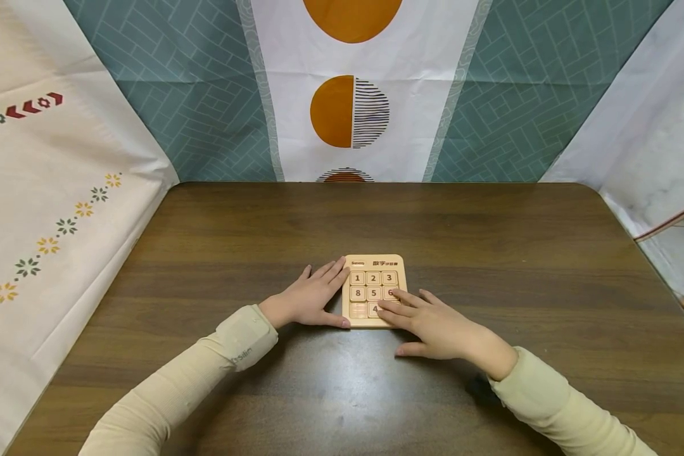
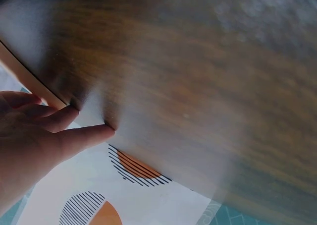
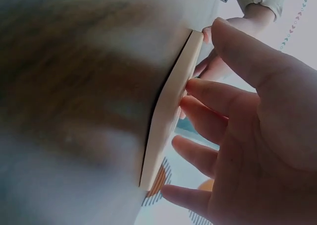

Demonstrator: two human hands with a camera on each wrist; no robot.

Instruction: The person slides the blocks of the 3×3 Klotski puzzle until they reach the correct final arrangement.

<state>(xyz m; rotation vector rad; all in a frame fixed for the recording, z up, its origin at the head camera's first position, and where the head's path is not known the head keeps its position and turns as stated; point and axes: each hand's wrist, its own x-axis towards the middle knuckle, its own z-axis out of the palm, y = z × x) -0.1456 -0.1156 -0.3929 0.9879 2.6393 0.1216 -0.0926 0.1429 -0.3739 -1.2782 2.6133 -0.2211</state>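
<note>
A light wooden number puzzle board (image 1: 373,323) lies flat on the table, its number tiles showing 1, 2, 3 along the top row and 8, 5, 6 below. The bottom-left slot is bare; the 4 tile is beside it. At the board's left edge, my left hand (image 1: 310,297) rests with fingers spread and thumb near the lower-left corner. My right hand (image 1: 441,326) has extended fingertips on the lower-right tiles, hiding part of that row, with the thumb off the board. The right wrist view shows the board (image 3: 168,106) edge-on beside the right hand (image 3: 247,126).
The brown wooden table (image 1: 234,215) surrounds the board. Behind it hangs a patterned teal and white cloth (image 1: 439,38), and a white embroidered cloth (image 1: 91,253) covers the left side. A small dark object (image 1: 481,387) lies partly beneath the right wrist.
</note>
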